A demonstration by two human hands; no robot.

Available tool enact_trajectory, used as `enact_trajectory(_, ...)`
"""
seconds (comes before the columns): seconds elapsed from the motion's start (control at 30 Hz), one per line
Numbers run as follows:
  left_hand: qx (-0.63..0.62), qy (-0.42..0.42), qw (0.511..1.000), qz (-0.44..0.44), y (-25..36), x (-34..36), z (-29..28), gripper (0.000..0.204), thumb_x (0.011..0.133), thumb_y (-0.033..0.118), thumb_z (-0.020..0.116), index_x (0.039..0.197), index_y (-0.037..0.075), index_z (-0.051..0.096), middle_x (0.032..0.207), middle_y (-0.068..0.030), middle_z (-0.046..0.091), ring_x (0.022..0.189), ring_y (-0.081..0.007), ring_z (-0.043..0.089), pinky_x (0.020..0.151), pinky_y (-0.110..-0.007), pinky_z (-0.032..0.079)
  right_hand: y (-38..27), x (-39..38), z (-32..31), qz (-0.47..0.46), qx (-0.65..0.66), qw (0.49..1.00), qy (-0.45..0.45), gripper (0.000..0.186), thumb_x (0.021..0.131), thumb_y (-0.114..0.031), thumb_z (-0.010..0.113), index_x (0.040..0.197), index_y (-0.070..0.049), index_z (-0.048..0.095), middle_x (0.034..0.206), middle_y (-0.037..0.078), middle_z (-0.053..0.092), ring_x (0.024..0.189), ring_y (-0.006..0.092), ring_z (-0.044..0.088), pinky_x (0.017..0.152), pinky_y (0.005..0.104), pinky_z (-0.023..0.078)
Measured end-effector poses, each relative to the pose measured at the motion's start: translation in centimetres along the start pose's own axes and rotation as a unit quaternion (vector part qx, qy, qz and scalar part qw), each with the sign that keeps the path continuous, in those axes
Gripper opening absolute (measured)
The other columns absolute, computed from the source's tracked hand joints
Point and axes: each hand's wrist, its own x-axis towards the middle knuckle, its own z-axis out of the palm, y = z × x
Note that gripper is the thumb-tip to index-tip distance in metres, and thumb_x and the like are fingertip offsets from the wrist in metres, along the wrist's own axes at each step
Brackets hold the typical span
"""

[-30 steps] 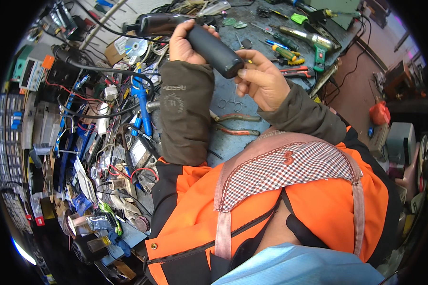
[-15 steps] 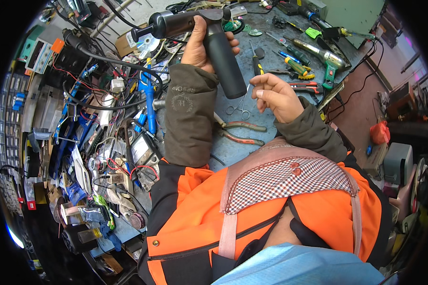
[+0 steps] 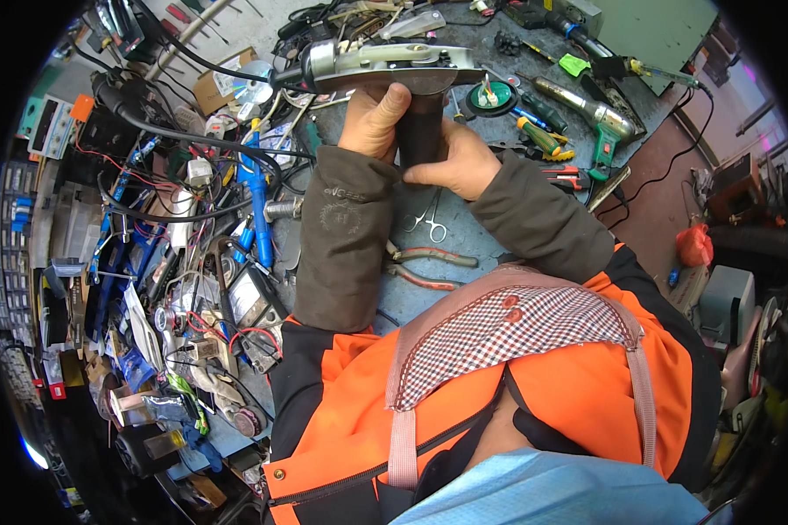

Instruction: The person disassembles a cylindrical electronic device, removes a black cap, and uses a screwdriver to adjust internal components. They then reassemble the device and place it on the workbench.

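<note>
Left hand point(image 3: 372, 122) grips the dark T-shaped handheld device point(image 3: 422, 118) where its handle meets its head, thumb on the near side, other fingers largely hidden. Right hand point(image 3: 466, 160) is closed about the lower handle, thumb lying across its end. The device is held above the surface point(image 3: 403, 302), its head running crosswise and its handle pointing toward the wearer.

Count: two hands, both engaged; one device; one pair of ring-handled forceps point(image 3: 432, 214) below the handle; one pair of pliers point(image 3: 442, 255) with red-and-grey handles, nearer the wearer; one heat gun point(image 3: 600, 118) with a green grip, to the right; one round green dish point(image 3: 499, 110), just beyond the right hand; one large threaded bolt point(image 3: 282, 210), left of the left sleeve. Loose cables at left are too tangled to count.

Differences against the frame half a second earlier: the right hand, then apart from the device with fingers partly spread, now has hold of it. The device has been turned; its head now presents a pale metallic side instead of the smooth dark one. Forceps and pliers remain on the surface.
</note>
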Motion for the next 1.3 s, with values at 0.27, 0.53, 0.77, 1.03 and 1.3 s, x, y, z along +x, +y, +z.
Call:
enact_trajectory(0.27,-0.055,0.014,0.998,0.001,-2.1,-0.9,-0.7,0.080,0.088,0.058,0.082,0.137,-0.002,0.061,0.128,-0.0104,0.070,0.118,-0.0230,0.065,0.106,-0.039,0.049,-0.9,-0.8,0.3,0.027,-0.276,0.957,0.079,0.082,0.071,-0.041,0.091,0.134,-0.001,0.058,0.118,0.021,0.072,0.107,0.0353,0.072,0.094,0.0411,0.056)
enact_trajectory(0.53,-0.111,0.163,0.979,0.047,-2.7,-2.3,-1.8,0.085,0.088,0.067,0.074,0.142,0.004,0.059,0.135,-0.0128,0.069,0.125,-0.0330,0.066,0.111,-0.051,0.051,-1.0,-1.2,0.1,-0.045,-0.181,0.982,0.033,0.075,0.077,-0.035,0.090,0.137,-0.004,0.059,0.115,0.017,0.073,0.107,0.0332,0.072,0.095,0.0402,0.056)
enact_trajectory(0.77,-0.261,0.052,0.961,0.070,-3.3,-2.5,-5.0,0.069,0.094,0.046,0.076,0.145,0.004,0.057,0.139,-0.0138,0.067,0.128,-0.0337,0.064,0.115,-0.053,0.048,0.1,-1.4,-1.3,-0.115,-0.078,0.990,0.030,0.063,0.082,0.001,0.083,0.139,-0.004,0.058,0.115,0.014,0.074,0.103,0.0206,0.073,0.086,0.0313,0.056)
enact_trajectory(1.03,-0.261,0.025,0.965,0.025,-1.4,-4.5,-4.5,0.065,0.099,0.045,0.069,0.149,0.005,0.055,0.147,-0.0133,0.063,0.137,-0.0333,0.058,0.118,-0.055,0.042,-5.9,-6.1,-1.7,-0.068,0.137,0.987,-0.043,0.082,0.085,-0.005,0.087,0.152,0.000,0.042,0.133,0.012,0.061,0.113,0.0159,0.064,0.094,0.0335,0.055)
enact_trajectory(1.3,-0.256,0.083,0.963,0.007,-0.8,-4.3,-3.9,0.066,0.103,0.050,0.062,0.149,0.004,0.053,0.147,-0.0135,0.062,0.137,-0.0323,0.059,0.118,-0.052,0.044,-6.4,-6.3,-1.2,-0.064,0.124,0.990,-0.003,0.065,0.088,-0.002,0.083,0.144,0.002,0.049,0.124,0.010,0.067,0.108,0.0160,0.068,0.096,0.0338,0.056)
